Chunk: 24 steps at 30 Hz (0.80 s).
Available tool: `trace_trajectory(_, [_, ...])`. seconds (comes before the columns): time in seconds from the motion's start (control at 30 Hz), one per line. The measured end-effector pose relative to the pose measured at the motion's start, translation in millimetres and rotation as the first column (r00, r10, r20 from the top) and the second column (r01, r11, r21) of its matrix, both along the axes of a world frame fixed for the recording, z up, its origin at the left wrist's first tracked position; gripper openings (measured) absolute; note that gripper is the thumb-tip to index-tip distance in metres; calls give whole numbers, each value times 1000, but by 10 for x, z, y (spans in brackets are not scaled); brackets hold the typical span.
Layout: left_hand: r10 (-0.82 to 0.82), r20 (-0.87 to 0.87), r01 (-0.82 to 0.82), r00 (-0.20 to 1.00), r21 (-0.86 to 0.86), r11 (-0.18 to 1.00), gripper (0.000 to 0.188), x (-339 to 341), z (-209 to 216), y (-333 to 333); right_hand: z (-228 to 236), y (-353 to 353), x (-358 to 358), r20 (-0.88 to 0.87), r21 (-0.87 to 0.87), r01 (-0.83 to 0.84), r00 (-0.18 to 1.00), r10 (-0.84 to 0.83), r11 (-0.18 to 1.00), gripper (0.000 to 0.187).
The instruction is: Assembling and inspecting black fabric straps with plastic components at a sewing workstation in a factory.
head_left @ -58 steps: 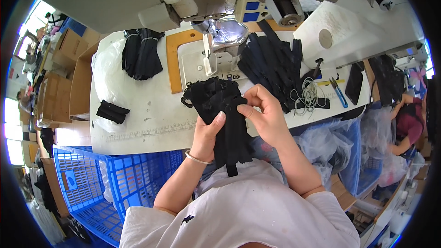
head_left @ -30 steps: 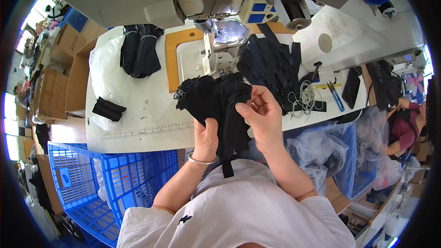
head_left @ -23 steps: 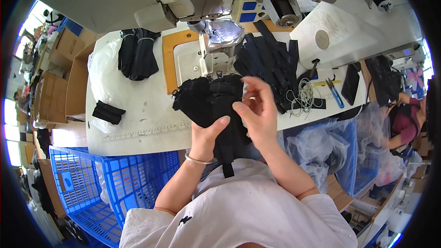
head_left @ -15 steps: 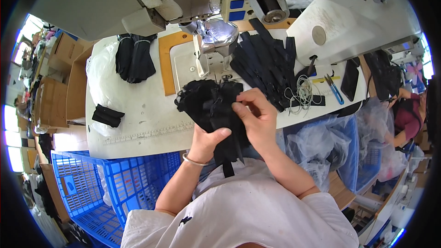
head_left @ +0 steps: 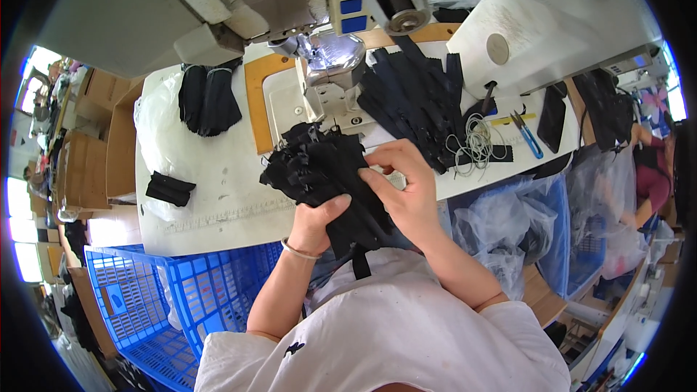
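Observation:
A thick bundle of black zippers point(head_left: 319, 167), fanned out at its far end, is held above the front edge of the table. My left hand point(head_left: 319, 221) is wrapped around its lower part with the thumb lying on top. At the bundle's right edge, the thumb and bent fingers of my right hand point(head_left: 399, 185) pinch the outer strip. Just beyond the bundle stands the sewing machine point(head_left: 330, 65), its metal foot area lit. A loose pile of black zippers point(head_left: 417, 98) lies right of the machine.
Left on the table point(head_left: 218, 210) are a tied black bundle point(head_left: 209, 101), a small black roll point(head_left: 170, 189) and clear plastic point(head_left: 161, 123). At right lie tangled pale cord point(head_left: 475, 141), blue-handled nippers point(head_left: 528, 136) and a dark phone point(head_left: 553, 120). Blue crates point(head_left: 218, 297) flank me; a person point(head_left: 653, 174) sits at far right.
The zipper bundle has tilted and spread toward the left, showing more of its separate strips. My left hand has shifted slightly left and down; my right hand stays at the bundle's right edge.

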<state>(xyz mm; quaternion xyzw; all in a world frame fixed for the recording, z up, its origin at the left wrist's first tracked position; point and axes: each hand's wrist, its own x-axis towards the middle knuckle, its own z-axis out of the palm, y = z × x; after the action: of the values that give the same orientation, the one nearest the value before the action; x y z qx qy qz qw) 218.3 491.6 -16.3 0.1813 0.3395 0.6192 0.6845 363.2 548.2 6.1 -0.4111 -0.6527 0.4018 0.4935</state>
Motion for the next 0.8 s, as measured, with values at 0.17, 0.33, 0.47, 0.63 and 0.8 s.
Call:
trace_trajectory(0.17, [-56,-232,66,971,37,997,46,-2,-147,-84,-45,-65,-31,-237,-176,-77,971,34,981,11])
trace_trajectory(0.33, [-98,-358,156,929,137,978,36,56,41,-43,-82,21,40,-191,-57,-105,977,92,993,23])
trace_trajectory(0.47, [-332,-510,451,794,127,884,33,83,19,-131,232,138,104,-130,118,-256,954,271,959,54])
trace_trajectory(0.63, [-560,116,559,820,47,828,55,111,-75,-305,205,103,166,259,-76,-637,730,632,767,45])
trace_trajectory(0.8, [-622,52,624,781,-58,779,67,27,-296,-437,139,-17,190,263,143,-575,807,529,805,37])
